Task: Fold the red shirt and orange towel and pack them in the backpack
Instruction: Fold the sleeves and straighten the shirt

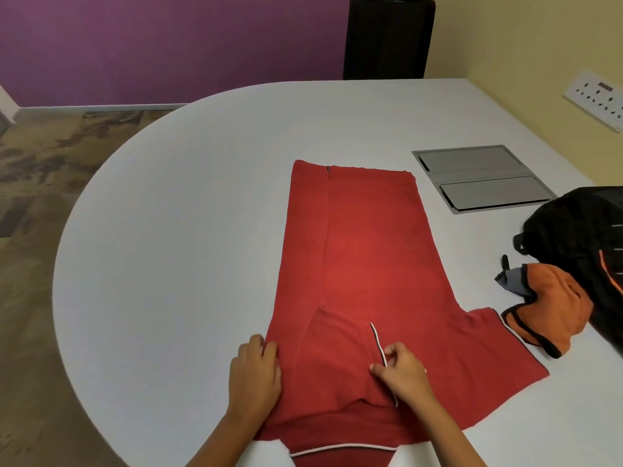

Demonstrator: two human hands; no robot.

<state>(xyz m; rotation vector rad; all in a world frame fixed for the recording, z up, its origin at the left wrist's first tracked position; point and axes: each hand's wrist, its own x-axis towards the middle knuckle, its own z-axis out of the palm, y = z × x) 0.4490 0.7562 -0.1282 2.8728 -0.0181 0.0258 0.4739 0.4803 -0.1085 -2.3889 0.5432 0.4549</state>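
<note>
The red shirt (357, 261) lies flat on the white table (175, 230), collar toward me, its left side folded inward and its left sleeve laid across the body. The right sleeve still spreads out to the right. My left hand (254, 375) rests on the folded left edge near the shoulder, fingers fairly straight. My right hand (401, 372) pinches the white-trimmed cuff of the folded sleeve. The orange towel (553, 311), crumpled with a black border, lies at the right beside the black backpack (583, 227).
A grey metal cable hatch (478, 178) is set into the table behind the backpack. A dark chair (387, 38) stands at the far edge. A socket panel (596, 99) is on the yellow wall at right.
</note>
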